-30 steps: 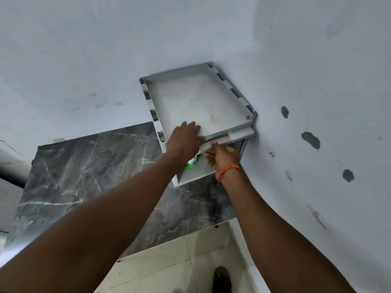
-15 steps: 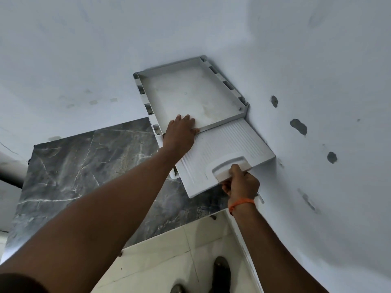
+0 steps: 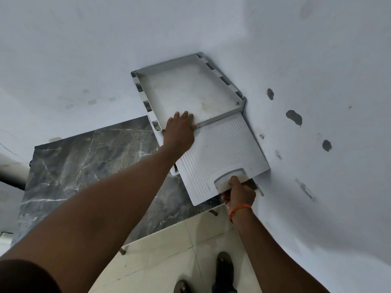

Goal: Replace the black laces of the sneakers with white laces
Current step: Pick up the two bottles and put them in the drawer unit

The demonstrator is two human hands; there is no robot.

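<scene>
As I look through the head view: I see two bare arms that reach to a grey plastic cabinet, which stands in the corner of a pale wall.
Top tray: it forms the top of the cabinet and has a low rim all round.
Left hand: it lies palm down on the front rim of the tray, the fingers straight, and it holds nothing.
Ribbed panel: it is white, sticks out toward me from under the tray's front rim, and hides the inside of the cabinet.
Right hand: it grips the handle at the near edge of the panel, thumb on top and the other fingers curled below; an orange band is round the wrist.
Sneakers and laces: I cannot tell where they are.
Dark shoes: there are two at the bottom edge, on pale floor tiles; they are too dim for me to tell if they carry laces.
Marble slab: it is dark grey with white veins and lies just left of the cabinet; the left forearm passes above it.
</scene>
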